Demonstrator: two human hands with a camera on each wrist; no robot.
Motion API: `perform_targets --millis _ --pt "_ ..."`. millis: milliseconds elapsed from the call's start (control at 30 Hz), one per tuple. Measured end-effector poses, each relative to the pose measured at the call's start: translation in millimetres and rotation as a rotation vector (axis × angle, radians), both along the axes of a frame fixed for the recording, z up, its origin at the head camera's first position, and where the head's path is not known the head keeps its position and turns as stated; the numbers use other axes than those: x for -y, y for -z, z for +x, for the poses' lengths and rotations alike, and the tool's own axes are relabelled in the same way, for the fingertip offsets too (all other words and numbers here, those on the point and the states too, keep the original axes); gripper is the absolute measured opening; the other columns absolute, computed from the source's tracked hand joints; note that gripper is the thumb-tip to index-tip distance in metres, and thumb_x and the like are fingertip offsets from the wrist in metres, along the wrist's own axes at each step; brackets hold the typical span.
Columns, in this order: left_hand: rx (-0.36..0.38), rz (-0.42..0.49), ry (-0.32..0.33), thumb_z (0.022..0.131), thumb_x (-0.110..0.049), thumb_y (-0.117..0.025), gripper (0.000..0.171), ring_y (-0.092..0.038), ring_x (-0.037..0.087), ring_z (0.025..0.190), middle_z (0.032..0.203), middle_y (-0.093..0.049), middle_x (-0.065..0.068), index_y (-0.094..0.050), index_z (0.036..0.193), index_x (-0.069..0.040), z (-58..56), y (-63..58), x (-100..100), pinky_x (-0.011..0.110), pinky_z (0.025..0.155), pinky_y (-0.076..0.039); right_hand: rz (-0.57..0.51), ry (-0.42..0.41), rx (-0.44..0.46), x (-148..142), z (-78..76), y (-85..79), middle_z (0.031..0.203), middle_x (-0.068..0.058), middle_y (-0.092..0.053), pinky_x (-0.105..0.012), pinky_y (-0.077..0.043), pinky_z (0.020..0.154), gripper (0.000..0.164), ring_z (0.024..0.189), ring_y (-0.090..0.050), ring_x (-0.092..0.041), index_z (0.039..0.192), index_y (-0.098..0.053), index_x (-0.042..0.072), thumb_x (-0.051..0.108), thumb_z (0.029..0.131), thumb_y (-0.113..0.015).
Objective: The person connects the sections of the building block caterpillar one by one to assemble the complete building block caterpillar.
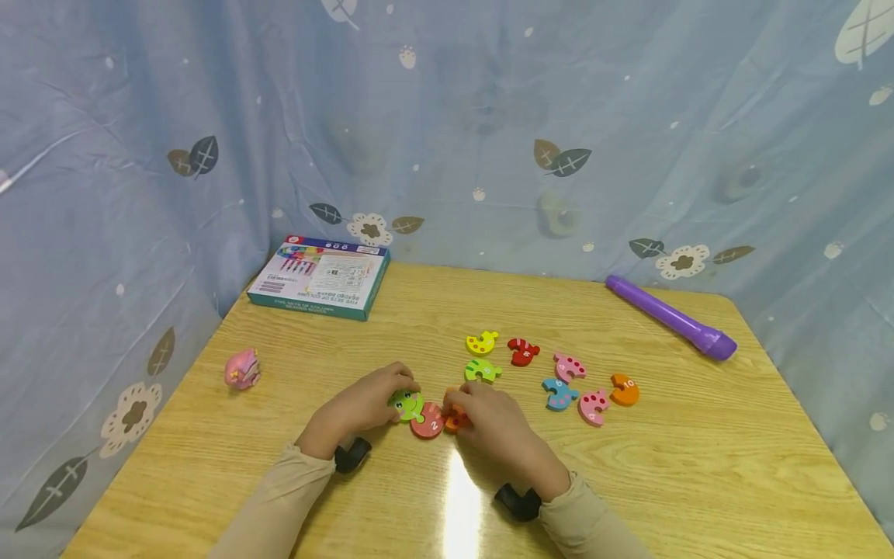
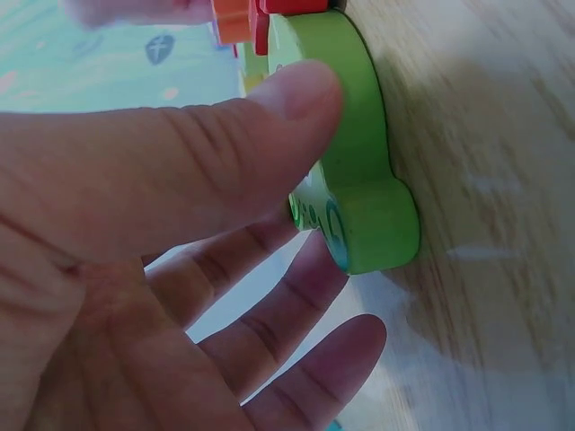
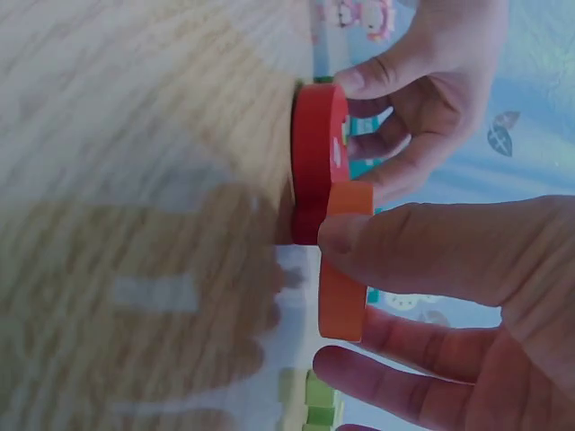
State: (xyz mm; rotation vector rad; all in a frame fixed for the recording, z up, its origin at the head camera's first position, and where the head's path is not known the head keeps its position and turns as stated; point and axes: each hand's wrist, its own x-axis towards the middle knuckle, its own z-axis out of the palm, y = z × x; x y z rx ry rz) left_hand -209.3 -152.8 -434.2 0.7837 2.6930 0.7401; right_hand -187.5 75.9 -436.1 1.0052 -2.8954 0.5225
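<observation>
My left hand (image 1: 366,400) grips a green puzzle head piece with a smiling face (image 1: 407,405); in the left wrist view its thumb lies on the green side (image 2: 359,117). A red puzzle piece marked 2 (image 1: 427,421) is joined to the head piece's right side. Just right of it, my right hand (image 1: 499,427) pinches an orange puzzle piece (image 3: 343,310) between thumb and fingers. In the right wrist view the orange piece overlaps the end of the red one (image 3: 313,144), raised a little off the tabletop.
Several loose puzzle pieces lie beyond and right of my hands: yellow (image 1: 480,344), dark red (image 1: 522,352), striped green (image 1: 480,371), blue (image 1: 559,394), pink (image 1: 593,407) and orange (image 1: 625,390). A flat box (image 1: 321,278), a pink toy (image 1: 242,369) and a purple microphone-shaped stick (image 1: 670,317) lie farther out.
</observation>
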Motion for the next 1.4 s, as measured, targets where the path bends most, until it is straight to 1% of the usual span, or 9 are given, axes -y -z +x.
perform_targets --millis 133,367,567,800,933,1067,1167,1233,1400 --pt "-0.005 0.001 0.001 0.075 0.002 -0.071 0.042 -0.052 0.021 0.105 0.115 -0.051 0.004 -0.063 0.116 -0.005 -0.5 -0.3 -0.7 0.036 0.090 -0.044 -0.030 -0.004 -0.006 0.8 -0.6 3.0 0.088 0.006 -0.057 -0.025 -0.041 0.058 0.032 0.076 -0.052 -0.011 0.096 -0.058 0.019 0.004 0.070 -0.068" --pt "-0.001 0.002 -0.002 0.075 0.003 -0.070 0.042 -0.051 0.021 0.106 0.115 -0.051 0.004 -0.063 0.116 -0.005 -1.1 0.5 -0.7 0.036 0.091 -0.043 -0.005 -0.013 -0.057 2.2 0.9 1.3 0.094 0.005 -0.058 -0.027 -0.045 0.062 0.032 0.081 -0.055 -0.013 0.100 -0.061 0.017 0.007 0.071 -0.071" --pt "0.004 0.006 -0.002 0.075 0.003 -0.070 0.043 -0.051 0.021 0.106 0.115 -0.051 0.004 -0.063 0.117 -0.004 -1.1 -1.1 -0.8 0.036 0.090 -0.044 0.000 -0.029 -0.090 2.8 0.4 1.7 0.092 0.006 -0.057 -0.025 -0.044 0.060 0.028 0.078 -0.053 -0.012 0.099 -0.064 0.017 0.014 0.073 -0.075" --pt "0.008 0.008 0.000 0.075 0.003 -0.070 0.043 -0.051 0.021 0.106 0.116 -0.051 0.004 -0.063 0.116 -0.004 -2.0 0.1 -0.6 0.036 0.090 -0.044 0.053 -0.034 -0.131 5.4 -1.0 9.5 0.089 0.002 -0.058 -0.026 -0.044 0.057 0.027 0.073 -0.055 -0.014 0.095 -0.066 0.016 0.011 0.071 -0.076" --pt "0.008 0.001 -0.004 0.074 0.003 -0.070 0.044 -0.051 0.021 0.107 0.117 -0.051 0.004 -0.063 0.117 -0.005 -2.0 1.6 -0.8 0.036 0.090 -0.044 0.041 -0.036 -0.102 4.1 -0.6 9.4 0.091 0.002 -0.058 -0.026 -0.045 0.058 0.029 0.075 -0.055 -0.014 0.097 -0.065 0.016 0.012 0.071 -0.077" --pt "-0.002 -0.003 -0.002 0.074 0.003 -0.070 0.044 -0.051 0.021 0.106 0.116 -0.051 0.004 -0.063 0.116 -0.005 -1.4 1.0 -1.9 0.036 0.090 -0.044 0.019 -0.039 -0.014 -2.3 -2.9 3.5 0.098 0.003 -0.058 -0.027 -0.047 0.063 0.033 0.084 -0.057 -0.015 0.103 -0.065 0.016 0.015 0.071 -0.076" --pt "-0.004 -0.006 -0.001 0.074 0.003 -0.070 0.044 -0.052 0.021 0.106 0.116 -0.051 0.005 -0.063 0.116 -0.005 -1.0 0.9 -2.5 0.037 0.090 -0.044 -0.008 -0.003 0.049 -11.6 -9.2 -3.7 0.104 0.002 -0.059 -0.031 -0.049 0.068 0.036 0.090 -0.058 -0.016 0.107 -0.065 0.015 0.014 0.072 -0.075" --pt "-0.005 -0.009 -0.003 0.074 0.003 -0.071 0.043 -0.052 0.021 0.105 0.116 -0.051 0.005 -0.063 0.116 -0.005 -0.9 1.2 -2.8 0.037 0.089 -0.044 -0.028 0.041 0.067 -20.1 -15.3 -8.3 0.107 -0.001 -0.059 -0.034 -0.050 0.071 0.036 0.092 -0.059 -0.018 0.108 -0.065 0.013 0.011 0.073 -0.075" --pt "-0.002 -0.016 -0.010 0.074 0.002 -0.071 0.043 -0.051 0.020 0.105 0.116 -0.051 0.003 -0.064 0.116 -0.007 -0.8 1.1 -2.6 0.036 0.090 -0.044 -0.029 0.197 0.082 -49.4 -30.0 -16.8 0.115 -0.009 -0.057 -0.040 -0.050 0.077 0.042 0.100 -0.057 -0.026 0.115 -0.062 0.010 0.009 0.075 -0.074"
